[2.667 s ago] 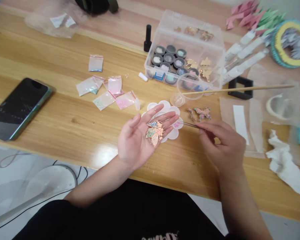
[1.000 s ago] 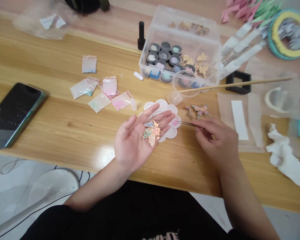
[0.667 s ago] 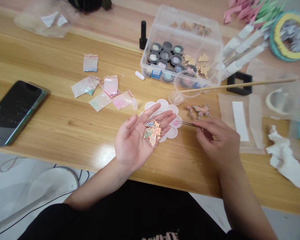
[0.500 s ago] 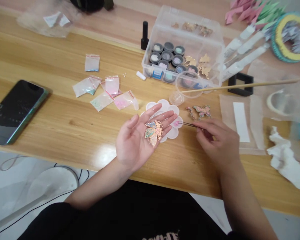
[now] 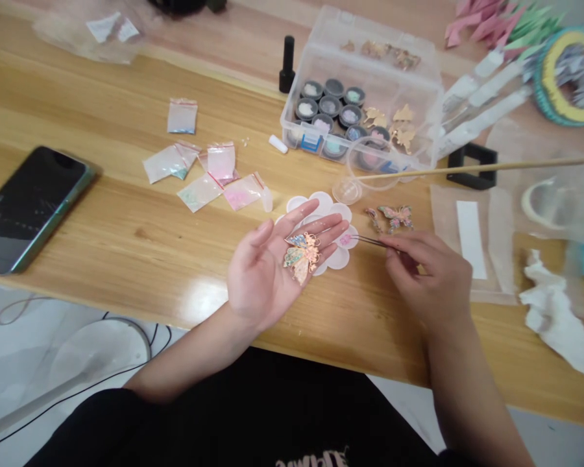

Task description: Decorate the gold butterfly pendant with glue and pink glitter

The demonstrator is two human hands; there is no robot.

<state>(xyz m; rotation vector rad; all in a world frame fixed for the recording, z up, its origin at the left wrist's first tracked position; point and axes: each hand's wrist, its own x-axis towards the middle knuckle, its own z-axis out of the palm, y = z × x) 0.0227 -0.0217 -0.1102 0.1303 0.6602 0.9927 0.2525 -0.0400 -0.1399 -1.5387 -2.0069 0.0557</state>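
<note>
"What is your left grip (image 5: pixel 267 269) doing?"

"It's palm up and spread wide, clamped on nothing. A gold butterfly ornament (image 5: pixel 302 257) lies loose across my palm and the base of my fingers, its wings patched with blue, green and a pale tone. Take that ornament as the centre of the dial."

"And the right grip (image 5: pixel 432 275)?"

"At 3 o'clock, pinched closed on slim tweezers (image 5: pixel 370 242). They point toward 9, their tips at some pink flakes (image 5: pixel 345 239) in one round well of the white palette (image 5: pixel 338 259). Whether the tips have caught a flake, I can't tell; it's too small to see."

"Where's the palette, then?"

"On the desk (image 5: pixel 126 259), reaching round from 12 to 3 o'clock, partly hidden by my left grip."

"Anything else near you?"

"A second butterfly (image 5: pixel 398 216) lies farther out at 2 o'clock, just beyond my right grip. At 1 o'clock an open clear box (image 5: pixel 331 29) holds dark pots (image 5: pixel 329 106) and gold pieces (image 5: pixel 403 139). Small packets (image 5: pixel 243 191) cluster between 10 and 11, and a phone (image 5: pixel 34 204) lies well off at 9."
</note>
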